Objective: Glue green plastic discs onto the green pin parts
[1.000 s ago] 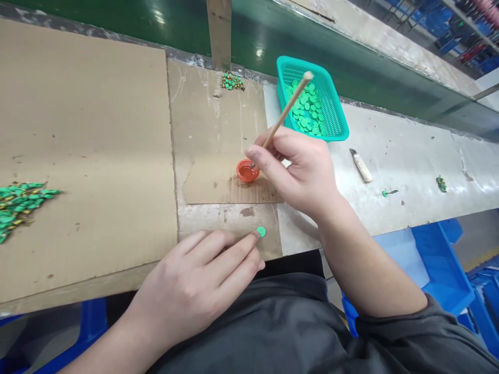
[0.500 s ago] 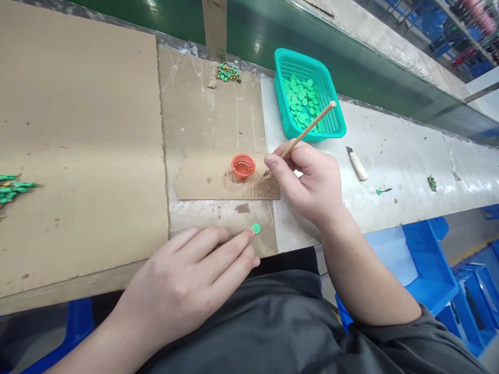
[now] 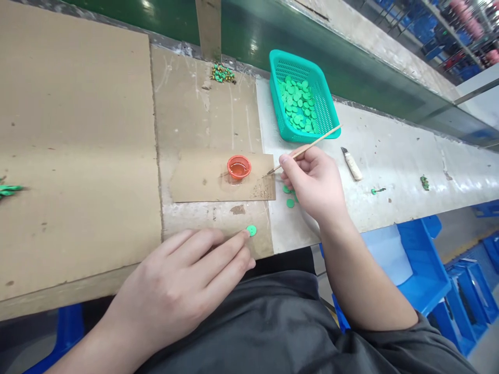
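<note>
My right hand pinches a thin wooden brush stick, its tip resting on a cardboard scrap just right of a small orange cup of clear liquid. My left hand lies flat on the cardboard with fingers stretched out, a fingertip touching a small green disc. Two or three more green discs lie under my right hand. A teal basket holding several green discs stands behind it.
Large cardboard sheets cover the bench's left. A small knife lies right of the basket. Green and gold small parts sit at the back and far left. Blue bins stand below the bench edge; a green conveyor runs behind.
My right hand lifted the brush out of the orange cup, moved right and laid the stick flatter, with its tip now on the cardboard. My left hand stayed on the green disc.
</note>
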